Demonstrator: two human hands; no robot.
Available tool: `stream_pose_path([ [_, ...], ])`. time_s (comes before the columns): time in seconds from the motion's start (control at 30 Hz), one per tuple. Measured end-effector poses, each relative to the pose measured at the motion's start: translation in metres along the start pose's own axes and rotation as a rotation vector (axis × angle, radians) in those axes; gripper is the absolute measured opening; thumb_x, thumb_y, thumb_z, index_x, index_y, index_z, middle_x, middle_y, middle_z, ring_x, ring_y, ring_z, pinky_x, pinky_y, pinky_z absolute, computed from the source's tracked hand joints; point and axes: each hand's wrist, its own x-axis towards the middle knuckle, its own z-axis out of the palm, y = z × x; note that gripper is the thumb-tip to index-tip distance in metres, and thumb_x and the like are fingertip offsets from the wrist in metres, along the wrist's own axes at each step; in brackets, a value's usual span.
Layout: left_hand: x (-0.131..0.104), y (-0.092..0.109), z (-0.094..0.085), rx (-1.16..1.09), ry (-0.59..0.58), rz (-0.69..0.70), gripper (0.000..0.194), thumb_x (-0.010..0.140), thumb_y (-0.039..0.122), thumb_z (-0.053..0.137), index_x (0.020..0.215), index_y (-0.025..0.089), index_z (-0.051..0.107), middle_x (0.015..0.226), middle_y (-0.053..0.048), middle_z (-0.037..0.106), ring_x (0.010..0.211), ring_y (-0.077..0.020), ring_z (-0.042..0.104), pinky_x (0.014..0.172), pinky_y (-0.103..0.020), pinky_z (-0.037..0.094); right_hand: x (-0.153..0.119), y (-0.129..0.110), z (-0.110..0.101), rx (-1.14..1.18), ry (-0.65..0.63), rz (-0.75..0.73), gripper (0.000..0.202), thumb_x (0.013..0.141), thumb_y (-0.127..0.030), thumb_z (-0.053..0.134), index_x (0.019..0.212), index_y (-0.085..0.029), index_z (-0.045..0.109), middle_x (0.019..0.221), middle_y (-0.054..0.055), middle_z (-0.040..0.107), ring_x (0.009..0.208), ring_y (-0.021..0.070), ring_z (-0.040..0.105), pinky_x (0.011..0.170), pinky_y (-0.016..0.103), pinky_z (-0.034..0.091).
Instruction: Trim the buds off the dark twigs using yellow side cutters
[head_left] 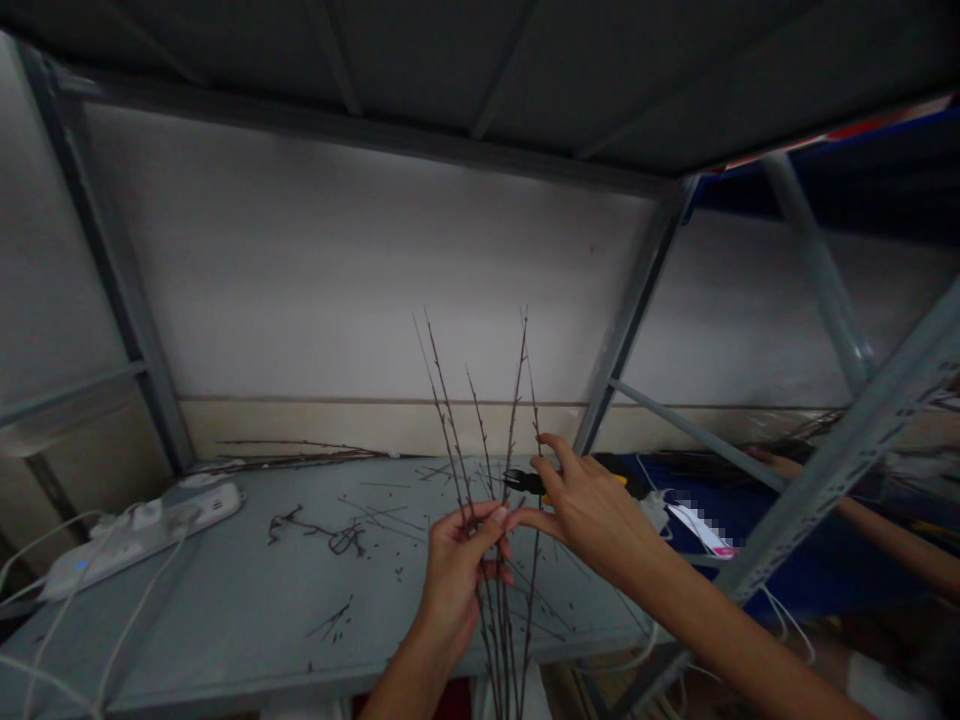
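Observation:
Several thin budded twigs (515,400) stand upright in a loose bundle above the grey shelf (247,620). My left hand (459,560) is closed around them, its thumb pressed on the stems. Just to the right, my right hand (581,495) meets the bundle near my left thumb; its fingers are bent and a twig passes by the fingertips. Pliers (525,481) with black jaws and a yellow and black handle lie against the right palm, jaws pointing left towards the twigs. The hand partly hides their handle.
A white power strip (142,540) with cables sits at the left. Curled twig pieces (345,540) and cut bits are scattered on the shelf. Long twigs (315,455) lie along the back. Metal posts (637,300) rise at the right, with another person's arm (892,540) beyond.

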Motion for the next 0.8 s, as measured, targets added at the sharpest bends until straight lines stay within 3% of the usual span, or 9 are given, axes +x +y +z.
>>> stream_pose_path([
  [0.17, -0.004, 0.003, 0.001, 0.007, 0.036, -0.013, 0.040, 0.066, 0.038, 0.090, 0.091, 0.009, 0.078, 0.068, -0.004, 0.066, 0.055, -0.0116, 0.058, 0.039, -0.019, 0.049, 0.001, 0.001, -0.006, -0.039, -0.009, -0.015, 0.045, 0.091, -0.055, 0.060, 0.099, -0.012, 0.062, 0.130, 0.030, 0.056, 0.086, 0.0332, 0.069, 0.074, 0.044, 0.054],
  [0.37, -0.004, 0.001, -0.001, 0.003, 0.012, -0.018, 0.038, 0.068, 0.037, 0.089, 0.092, 0.009, 0.078, 0.065, -0.004, 0.065, 0.053, -0.0104, 0.055, 0.038, -0.018, 0.047, 0.003, -0.001, -0.006, -0.096, -0.015, -0.071, 0.050, 0.092, -0.057, 0.058, 0.109, -0.010, 0.062, 0.128, 0.030, 0.058, 0.090, 0.0358, 0.068, 0.076, 0.045, 0.051],
  [0.57, -0.004, -0.002, -0.004, -0.004, 0.041, -0.020, 0.039, 0.067, 0.040, 0.089, 0.088, 0.009, 0.078, 0.063, -0.003, 0.062, 0.052, -0.0089, 0.053, 0.037, -0.015, 0.039, 0.001, -0.004, -0.001, -0.137, -0.078, -0.143, 0.046, 0.097, -0.055, 0.049, 0.099, -0.011, 0.062, 0.086, 0.018, 0.067, 0.078, 0.0343, 0.065, 0.066, 0.044, 0.050],
  [0.8, -0.003, 0.000, -0.006, 0.043, 0.054, -0.019, 0.042, 0.069, 0.042, 0.087, 0.091, 0.009, 0.077, 0.064, -0.002, 0.060, 0.053, -0.0083, 0.050, 0.036, -0.014, 0.036, -0.005, -0.008, 0.013, 0.027, -0.161, -0.093, 0.039, 0.101, -0.049, 0.046, 0.086, -0.016, 0.060, 0.077, 0.011, 0.071, 0.071, 0.0289, 0.071, 0.060, 0.036, 0.050],
])
